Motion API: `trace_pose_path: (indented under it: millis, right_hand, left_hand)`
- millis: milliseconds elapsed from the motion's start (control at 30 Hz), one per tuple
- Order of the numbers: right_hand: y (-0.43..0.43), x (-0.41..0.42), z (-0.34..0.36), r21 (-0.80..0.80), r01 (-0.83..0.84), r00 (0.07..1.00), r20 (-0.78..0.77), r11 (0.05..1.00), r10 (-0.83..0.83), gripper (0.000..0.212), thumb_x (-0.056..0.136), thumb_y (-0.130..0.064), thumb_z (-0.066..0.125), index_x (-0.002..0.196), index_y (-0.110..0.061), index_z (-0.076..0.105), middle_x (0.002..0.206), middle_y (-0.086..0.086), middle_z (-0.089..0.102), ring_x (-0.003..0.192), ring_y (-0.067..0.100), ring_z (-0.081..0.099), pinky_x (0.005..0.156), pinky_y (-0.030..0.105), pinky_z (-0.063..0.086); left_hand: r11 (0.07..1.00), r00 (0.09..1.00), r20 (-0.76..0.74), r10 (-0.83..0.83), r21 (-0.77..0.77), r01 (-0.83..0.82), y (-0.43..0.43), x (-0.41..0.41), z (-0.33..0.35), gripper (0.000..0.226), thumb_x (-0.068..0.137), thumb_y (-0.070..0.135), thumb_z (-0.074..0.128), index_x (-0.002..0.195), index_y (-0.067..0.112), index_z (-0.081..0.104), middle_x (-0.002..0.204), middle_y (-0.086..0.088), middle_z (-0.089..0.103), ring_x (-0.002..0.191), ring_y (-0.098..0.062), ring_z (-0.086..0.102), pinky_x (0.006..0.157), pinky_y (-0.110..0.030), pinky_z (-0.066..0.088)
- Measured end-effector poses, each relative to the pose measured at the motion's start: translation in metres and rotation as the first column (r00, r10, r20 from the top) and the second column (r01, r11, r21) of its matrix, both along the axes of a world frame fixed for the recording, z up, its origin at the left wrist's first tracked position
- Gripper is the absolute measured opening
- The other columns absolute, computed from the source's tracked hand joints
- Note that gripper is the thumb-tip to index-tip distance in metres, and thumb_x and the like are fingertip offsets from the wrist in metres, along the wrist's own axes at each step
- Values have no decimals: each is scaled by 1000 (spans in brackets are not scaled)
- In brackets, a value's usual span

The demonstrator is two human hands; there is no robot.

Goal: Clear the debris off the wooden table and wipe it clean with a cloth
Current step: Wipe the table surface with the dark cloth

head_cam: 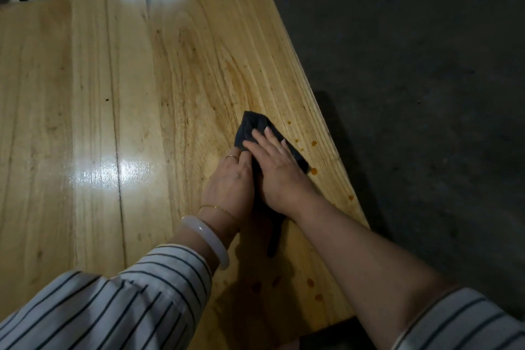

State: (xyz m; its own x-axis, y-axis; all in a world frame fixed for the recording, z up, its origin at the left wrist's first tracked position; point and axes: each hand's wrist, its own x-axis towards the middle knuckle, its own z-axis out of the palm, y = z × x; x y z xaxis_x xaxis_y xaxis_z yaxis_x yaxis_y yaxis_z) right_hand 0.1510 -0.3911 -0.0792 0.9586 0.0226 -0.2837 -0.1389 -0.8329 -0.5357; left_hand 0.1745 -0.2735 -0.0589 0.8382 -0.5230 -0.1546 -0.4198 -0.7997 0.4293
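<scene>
My right hand (279, 176), fingers straight, pressed the cloth (251, 126) onto the worktop (113, 79); my left hand (230, 182) gripped its edge with curled fingers.

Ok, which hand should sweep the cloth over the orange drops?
Right: the right hand lies flat on the cloth, beside the orange drops; the left hand is on its other side.

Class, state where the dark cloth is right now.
Head view: the dark cloth lies on the wooden table near its right edge, under the flat right hand, the left hand at its left side, orange drops right of it.
</scene>
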Motion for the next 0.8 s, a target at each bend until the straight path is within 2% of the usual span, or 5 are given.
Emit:
trace_pose_path:
  millis: [167, 333, 500, 633, 800]
  right_hand:
    - [-26, 26, -3, -43, 66, 998, 2, 997, -66, 59, 101, -16, 38, 156, -25, 18, 165, -7, -1, 149, 8, -15, 122, 36, -10]
    - [-32, 18, -1, -111, 245, 969, -1, 963, -247, 58, 104, -24, 35, 157, -24, 11, 165, -4, -6, 150, 13, -16, 123, 40, -9]
    - [-18, -18, -4, -124, 379, 924, 5, 917, -382, 58, 104, -27, 33, 157, -24, 9, 165, -2, -8, 149, 16, -20, 121, 41, -13]
    - [0, -40, -1, -16, 372, 928, 14, 928, -372, 59, 103, -25, 39, 157, -25, 15, 165, -5, -4, 149, 12, -19, 121, 39, -14]
    - [25, -52, -2, 19, 213, 977, 16, 977, -213, 59, 102, -27, 44, 156, -26, 20, 165, -8, -4, 149, 9, -19, 122, 40, -12]
  left_hand:
    - [997, 995, -89, -49, 58, 54, -17, 6, 2, 65, 96, 17, 47, 151, 10, 14, 156, -7, 16, 139, -18, 27, 111, -21, 22]
    - [979, 967, -203, -156, 95, 178, -25, 9, 6, 76, 93, 20, 52, 152, 17, 3, 160, 1, -4, 144, -15, 14, 114, -25, 20]
    - [963, 950, -205, -237, 78, 258, -19, 0, 11, 72, 90, 10, 52, 151, 23, 15, 158, 6, 13, 140, -14, 27, 113, -30, 30]
    - [968, 955, -159, -251, -20, 251, 3, -4, 14, 52, 89, 6, 50, 138, 23, 45, 138, 3, 49, 123, -15, 49, 103, -29, 42]
    - [999, 997, -73, 35, -33, -38, 48, 3, 7, 18, 87, 12, 59, 105, 16, 60, 103, -2, 57, 89, -21, 58, 77, -34, 52]
